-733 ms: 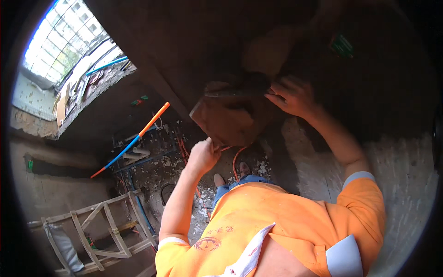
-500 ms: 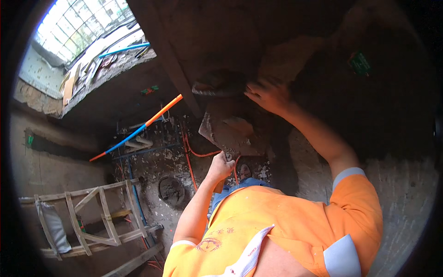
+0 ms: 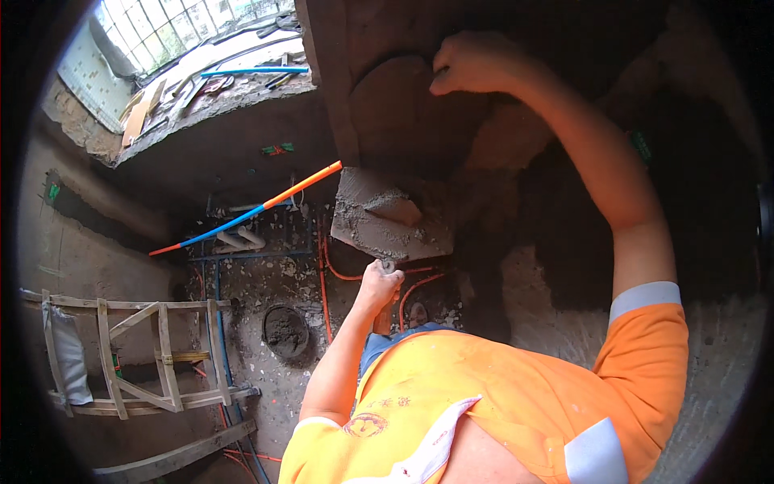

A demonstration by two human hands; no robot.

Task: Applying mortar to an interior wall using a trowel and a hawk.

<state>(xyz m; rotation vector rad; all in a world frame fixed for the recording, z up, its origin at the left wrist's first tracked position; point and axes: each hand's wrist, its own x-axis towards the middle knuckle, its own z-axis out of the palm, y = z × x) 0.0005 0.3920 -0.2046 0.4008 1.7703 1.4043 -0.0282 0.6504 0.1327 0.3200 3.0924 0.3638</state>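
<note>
My left hand (image 3: 380, 286) is closed round the wooden handle of a plasterer's hawk (image 3: 352, 228), holding it in front of my waist. A heap of wet grey mortar (image 3: 393, 208) lies on the board. Higher up, my right hand (image 3: 472, 66) is closed at the edge of a dark, rounded trowel (image 3: 393, 101), which lies against the dark wall (image 3: 504, 153). Deep shadow hides its handle, and whether mortar is under the blade I cannot tell.
A bucket of mortar (image 3: 286, 332) stands on the floor to the left. Beyond it is a wooden ladder-like frame (image 3: 106, 347). An orange-and-blue pipe (image 3: 274, 199) slants across, near a barred window (image 3: 173, 32). Orange conduits (image 3: 325, 282) run by the hawk.
My right hand has risen with the trowel up the wall, away from the hawk. My left hand still holds the hawk low. The view has shifted slightly.
</note>
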